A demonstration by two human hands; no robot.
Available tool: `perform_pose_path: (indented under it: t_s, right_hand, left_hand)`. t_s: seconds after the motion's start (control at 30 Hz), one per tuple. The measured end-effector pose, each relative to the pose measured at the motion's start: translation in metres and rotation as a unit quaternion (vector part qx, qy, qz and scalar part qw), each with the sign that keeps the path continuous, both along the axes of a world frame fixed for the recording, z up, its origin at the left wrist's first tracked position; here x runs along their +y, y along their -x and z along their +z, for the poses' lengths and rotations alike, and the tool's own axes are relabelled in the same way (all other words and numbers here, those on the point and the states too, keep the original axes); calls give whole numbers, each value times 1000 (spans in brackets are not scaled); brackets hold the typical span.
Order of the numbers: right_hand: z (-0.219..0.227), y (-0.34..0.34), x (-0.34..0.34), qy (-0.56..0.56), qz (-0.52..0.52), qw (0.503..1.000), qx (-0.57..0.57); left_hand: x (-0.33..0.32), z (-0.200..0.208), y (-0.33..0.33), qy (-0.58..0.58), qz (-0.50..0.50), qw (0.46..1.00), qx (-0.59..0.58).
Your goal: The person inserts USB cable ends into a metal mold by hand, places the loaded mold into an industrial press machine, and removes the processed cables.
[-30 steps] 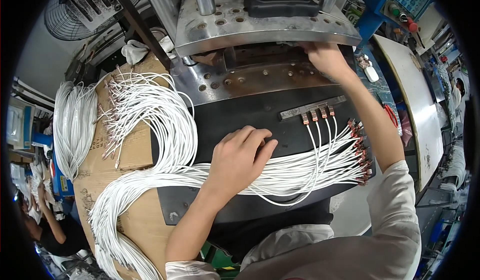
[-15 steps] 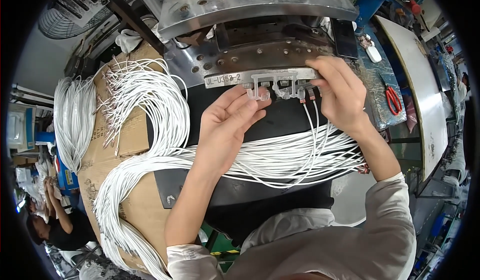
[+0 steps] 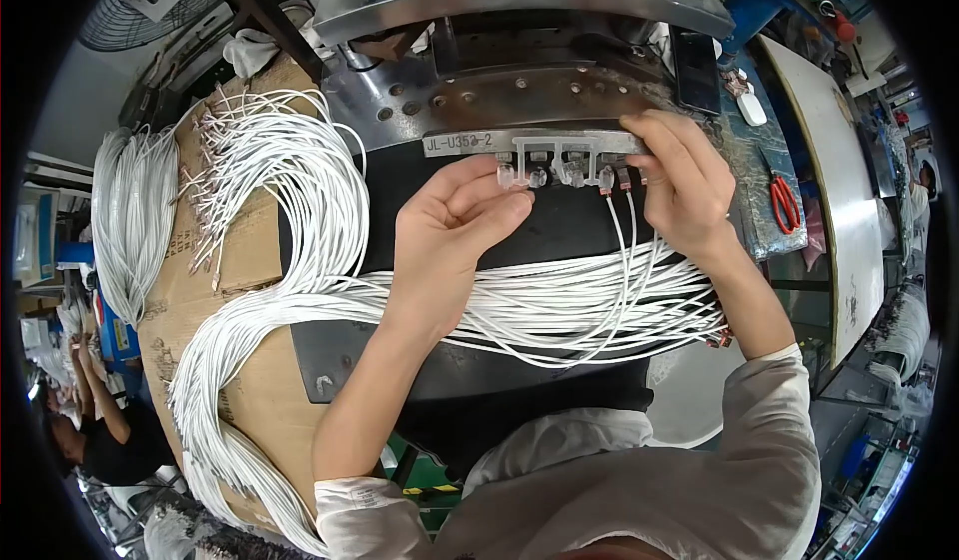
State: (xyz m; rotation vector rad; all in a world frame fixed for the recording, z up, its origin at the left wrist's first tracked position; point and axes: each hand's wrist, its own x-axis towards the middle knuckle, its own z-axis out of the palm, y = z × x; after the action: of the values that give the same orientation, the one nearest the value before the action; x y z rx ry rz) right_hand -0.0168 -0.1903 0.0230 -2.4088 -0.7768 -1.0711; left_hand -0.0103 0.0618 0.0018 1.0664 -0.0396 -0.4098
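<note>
My right hand [image 3: 687,175] grips the right end of a long metal mould bar [image 3: 460,144], index finger over its top edge and thumb beneath. Along the bar's front sits a translucent plastic moulding [image 3: 520,160] with a branching runner and small clear lumps. Two white cables [image 3: 633,225] with reddish ends hang from the moulding's right part, beside my right thumb. My left hand [image 3: 445,225] is at the moulding's left end, its bent fingers partly behind the clear lumps. The left thumb is stretched out below, apart from the fingers.
A thick bundle of white cables [image 3: 539,305] crosses the black work surface [image 3: 345,355] and curves over cardboard [image 3: 250,245]. Behind the bar stands a metal press [image 3: 519,10]. Red-handled pliers [image 3: 784,203] and a phone [image 3: 696,70] lie right; another person [image 3: 110,430] is far left.
My left thumb has come down off the moulding's left end, and the left fingers have shifted slightly. My right hand keeps its hold on the bar. The whole view has shifted a little.
</note>
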Motion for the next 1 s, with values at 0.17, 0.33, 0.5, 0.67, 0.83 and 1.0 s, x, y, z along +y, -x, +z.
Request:
perform_pose_path:
  t_s: [0.17, 0.33, 0.5, 0.67, 0.83, 1.0]
  right_hand:
    - [0, 1, 2, -5, 6, 1000, -1]
    - [1, 3, 3, -22, 12, 1000, -5]
    - [4, 4, 8, -17, 12, 1000, -21]
    - [3, -14, 2, -11, -16, 1000, -17]
    - [-7, -46, -41, 100, -69, 982, 145]
    - [22, -64, -79, 192, 9, 941, 279]
  left_hand:
    - [-2, 3, 0, 0, 7, 1000, 7]
    - [1, 2, -5, 30, -57, 998, 7]
    - [0, 5, -2, 10, -33, 999, 13]
    - [5, 14, 10, 4, -29, 999, 31]
    - [14, 42, 25, 42, 28, 993, -107]
    - [-38, 80, 63, -102, -76, 945, -301]
